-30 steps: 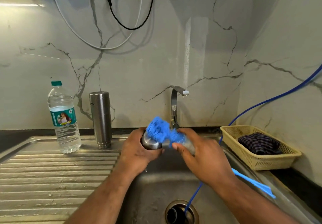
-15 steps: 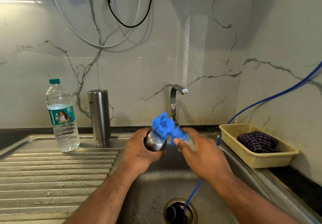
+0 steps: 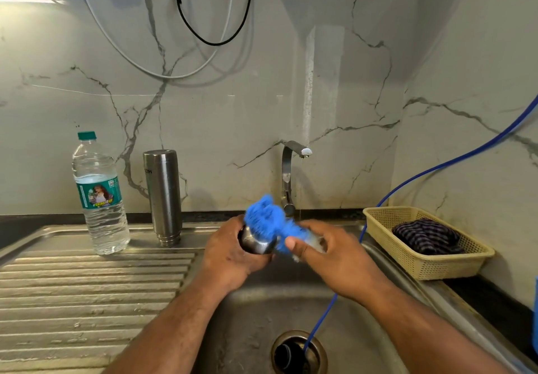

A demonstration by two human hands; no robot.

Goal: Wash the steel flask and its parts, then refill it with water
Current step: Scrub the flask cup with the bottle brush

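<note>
- The steel flask (image 3: 164, 196) stands at the drainboard's (image 3: 87, 286) back edge, awaiting its turn.
- Left hand (image 3: 233, 254) curls round a steel part (image 3: 257, 242), probably the cap, over the sink basin (image 3: 262, 309); hold firm, rotate it.
- Right hand (image 3: 334, 257) pinches the blue scrubber (image 3: 267, 222); work it round the rim.

Your steel flask (image 3: 163, 196) stands upright left of centre in the frame. It is a brushed silver cylinder at the back edge of the ribbed drainboard (image 3: 87, 286), with its ringed end down. Its smaller steel part (image 3: 256, 244), rounded and shiny, is at mid-frame, gripped in your left hand (image 3: 230, 254). The fluffy blue scrubber (image 3: 266, 222) lies against its top, and your right hand (image 3: 329, 257) holds it there.
</note>
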